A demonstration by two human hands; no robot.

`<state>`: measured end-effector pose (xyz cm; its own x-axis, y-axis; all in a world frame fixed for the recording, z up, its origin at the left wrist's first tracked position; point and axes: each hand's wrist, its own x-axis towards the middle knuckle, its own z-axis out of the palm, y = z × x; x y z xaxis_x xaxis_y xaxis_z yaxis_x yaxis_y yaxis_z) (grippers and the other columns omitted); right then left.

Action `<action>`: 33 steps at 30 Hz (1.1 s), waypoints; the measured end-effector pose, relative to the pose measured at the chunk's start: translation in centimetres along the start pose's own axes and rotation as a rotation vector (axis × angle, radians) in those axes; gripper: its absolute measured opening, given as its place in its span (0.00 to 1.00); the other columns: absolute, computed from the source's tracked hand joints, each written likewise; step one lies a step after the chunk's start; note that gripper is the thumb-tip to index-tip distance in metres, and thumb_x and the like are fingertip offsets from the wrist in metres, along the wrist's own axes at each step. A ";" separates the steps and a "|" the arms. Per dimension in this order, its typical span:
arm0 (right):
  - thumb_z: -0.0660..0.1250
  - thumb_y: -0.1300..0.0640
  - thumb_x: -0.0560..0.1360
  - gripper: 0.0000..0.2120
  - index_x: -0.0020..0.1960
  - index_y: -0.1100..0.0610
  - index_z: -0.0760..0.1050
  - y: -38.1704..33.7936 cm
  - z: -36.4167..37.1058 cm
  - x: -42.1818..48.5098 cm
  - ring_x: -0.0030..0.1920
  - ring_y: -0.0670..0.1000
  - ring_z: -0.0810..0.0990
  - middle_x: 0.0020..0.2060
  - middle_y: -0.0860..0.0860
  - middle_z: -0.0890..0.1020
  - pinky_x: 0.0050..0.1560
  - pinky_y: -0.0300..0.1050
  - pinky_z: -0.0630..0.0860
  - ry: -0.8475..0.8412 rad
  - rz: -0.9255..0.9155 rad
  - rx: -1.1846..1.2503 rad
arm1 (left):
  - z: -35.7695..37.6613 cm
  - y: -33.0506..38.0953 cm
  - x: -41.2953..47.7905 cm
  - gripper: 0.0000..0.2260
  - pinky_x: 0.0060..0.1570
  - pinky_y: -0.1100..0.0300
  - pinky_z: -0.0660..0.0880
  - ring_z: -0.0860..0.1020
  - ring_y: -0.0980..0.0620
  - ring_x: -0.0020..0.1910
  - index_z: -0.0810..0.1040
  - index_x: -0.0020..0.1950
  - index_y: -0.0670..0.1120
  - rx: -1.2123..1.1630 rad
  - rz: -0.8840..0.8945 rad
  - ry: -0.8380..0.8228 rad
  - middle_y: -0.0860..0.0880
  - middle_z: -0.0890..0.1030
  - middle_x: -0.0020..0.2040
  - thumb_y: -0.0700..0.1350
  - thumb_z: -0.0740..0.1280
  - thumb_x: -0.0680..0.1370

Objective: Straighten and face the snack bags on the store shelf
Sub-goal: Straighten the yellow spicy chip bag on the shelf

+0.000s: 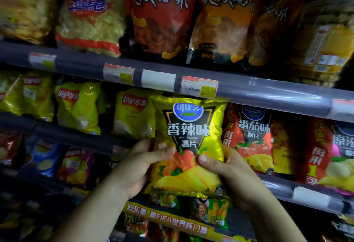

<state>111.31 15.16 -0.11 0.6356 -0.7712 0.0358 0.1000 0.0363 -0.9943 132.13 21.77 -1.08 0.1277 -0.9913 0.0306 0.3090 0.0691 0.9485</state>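
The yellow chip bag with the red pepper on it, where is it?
The yellow chip bag is mid-frame, held by both hands, left hand and right hand, between the Lay's bag and red tomato bag.

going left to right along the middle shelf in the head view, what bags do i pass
Left Lay's bag → second Lay's bag → yellow Copico bag, held by left hand and right hand → red tomato bag

Dim aisle, dark corners, glare on yellow chip bag [188,136], blurred bowed left edge
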 end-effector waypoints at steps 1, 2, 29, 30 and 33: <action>0.86 0.44 0.54 0.30 0.52 0.57 0.87 0.2 -0.1 -0.5 0.46 0.58 0.89 0.50 0.61 0.89 0.45 0.51 0.85 -0.039 0.012 0.041 | 0.0 -0.4 -0.5 0.22 0.58 0.47 0.80 0.83 0.42 0.58 0.84 0.58 0.44 -0.017 -0.026 0.016 0.41 0.85 0.59 0.45 0.78 0.65; 0.86 0.43 0.53 0.32 0.52 0.57 0.87 0.3 -0.2 -1.0 0.47 0.58 0.89 0.51 0.61 0.89 0.45 0.49 0.85 -0.074 0.027 0.073 | 0.2 -0.7 -1.1 0.22 0.63 0.43 0.77 0.82 0.39 0.60 0.83 0.60 0.43 -0.017 -0.041 0.029 0.40 0.84 0.60 0.45 0.77 0.66; 0.80 0.50 0.63 0.24 0.57 0.54 0.84 1.9 -1.5 -6.5 0.55 0.67 0.86 0.55 0.62 0.88 0.59 0.69 0.80 -0.058 0.111 0.024 | 3.3 2.0 -4.1 0.08 0.41 0.59 0.80 0.84 0.54 0.37 0.86 0.44 0.45 0.346 0.299 0.419 0.47 0.88 0.38 0.40 0.68 0.79; 0.80 0.50 0.63 0.23 0.57 0.54 0.85 1.6 -1.4 -6.5 0.55 0.67 0.86 0.55 0.62 0.88 0.60 0.70 0.79 -0.058 0.110 0.024 | 2.9 2.4 -3.9 0.09 0.42 0.58 0.80 0.84 0.54 0.38 0.86 0.45 0.45 0.364 0.316 0.417 0.46 0.88 0.40 0.39 0.67 0.80; 0.85 0.45 0.57 0.28 0.55 0.52 0.86 1.1 -1.2 -6.4 0.55 0.66 0.87 0.54 0.62 0.88 0.60 0.69 0.80 -0.050 0.094 0.047 | 0.8 4.3 -3.5 0.10 0.36 0.61 0.82 0.87 0.52 0.38 0.83 0.48 0.43 0.309 0.379 0.468 0.46 0.88 0.40 0.39 0.62 0.82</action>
<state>106.46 19.41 -1.59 0.6810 -0.7305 -0.0511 0.0734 0.1375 -0.9878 132.30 25.45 3.11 0.5904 -0.7472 0.3052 -0.1125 0.2983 0.9478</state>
